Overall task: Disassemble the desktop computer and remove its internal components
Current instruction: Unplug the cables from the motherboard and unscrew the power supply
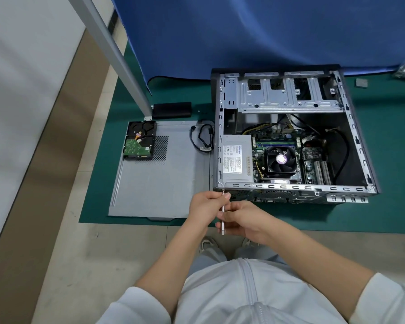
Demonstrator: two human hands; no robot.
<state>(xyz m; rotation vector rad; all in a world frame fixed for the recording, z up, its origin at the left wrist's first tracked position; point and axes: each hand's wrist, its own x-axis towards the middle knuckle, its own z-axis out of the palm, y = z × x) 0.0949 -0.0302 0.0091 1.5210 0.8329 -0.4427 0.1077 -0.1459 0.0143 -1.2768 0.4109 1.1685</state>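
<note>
1. One green mat (395, 160) on the floor, with a blue cloth (243, 31) hanging behind its far edge and one grey post (112, 54) slanting down to the mat's far-left part.
2. One desktop case (351, 127), open side up, on the mat right of centre. Inside: one power supply (237, 157) at near left, one CPU fan (282, 159) just right of it, one bare drive cage (288, 92) along the far side, black cabling at right.
3. One grey side panel (159, 183) flat on the mat, just left of the case.
4. One hard drive (139, 140), circuit board up, on the panel's far-left corner; one loose black cable (204, 139) on its far-right corner.
5. One black block (172, 109) beyond the panel, beside the post's foot.
6. One screwdriver (222, 212), thin metal shaft, tip at the case's near-left corner.
7. Left hand (206, 205) pinches the shaft near the tip; right hand (241, 222) grips the lower end. The hands cover most of the tool.
8. One small grey object (361, 83) on the mat, far right; identity unclear.
</note>
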